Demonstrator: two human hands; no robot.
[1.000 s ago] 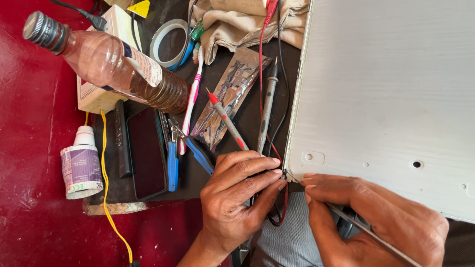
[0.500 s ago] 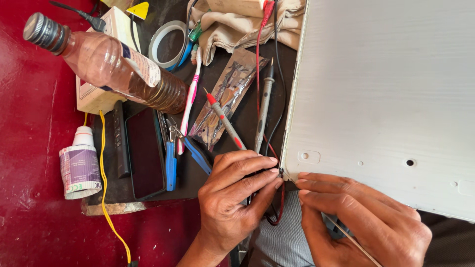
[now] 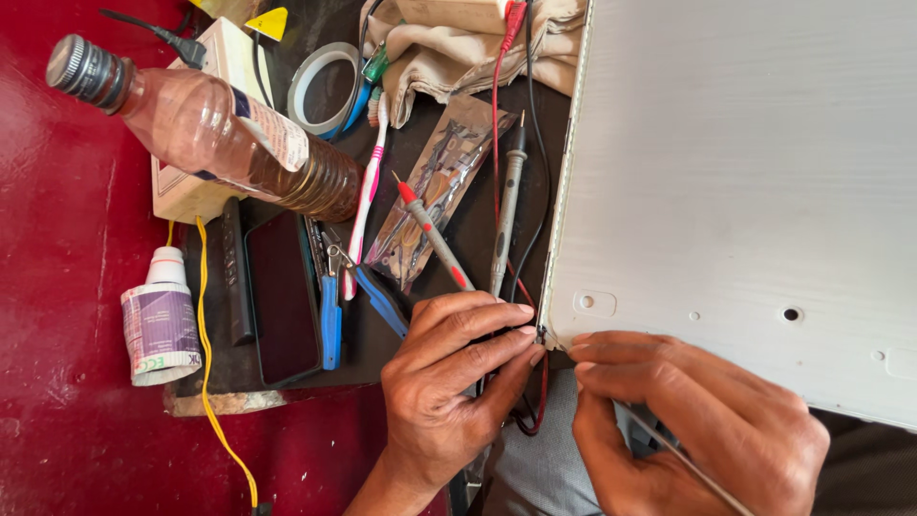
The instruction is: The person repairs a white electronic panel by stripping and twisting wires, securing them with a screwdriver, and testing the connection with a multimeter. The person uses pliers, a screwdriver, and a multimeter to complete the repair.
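Note:
A large white panel (image 3: 745, 172) fills the right half of the view, lying over my lap and the dark work mat. My left hand (image 3: 449, 392) reaches in from below, its fingertips pinched against the panel's near left corner, where a small dark piece (image 3: 541, 334) sits at the edge. My right hand (image 3: 688, 420) rests on the panel's near edge just to the right of that corner. It is closed around a thin metal tool (image 3: 683, 459) that runs off toward the lower right. The two hands' fingertips almost touch.
On the mat to the left lie a red-tipped probe (image 3: 435, 234), a grey probe (image 3: 506, 210) with red and black leads, a clear packet (image 3: 430, 191), a toothbrush (image 3: 368, 191), blue-handled pliers (image 3: 330, 306) and a dark phone (image 3: 282, 296). A brown-filled plastic bottle (image 3: 220, 134) rests on a white box. A small white bottle (image 3: 160, 320), tape roll (image 3: 320, 81), cloth (image 3: 458, 48) and yellow wire (image 3: 215, 382) lie around them.
Both hands stay at the panel's corner. My right hand has shifted slightly left along the edge, closer to the left fingertips.

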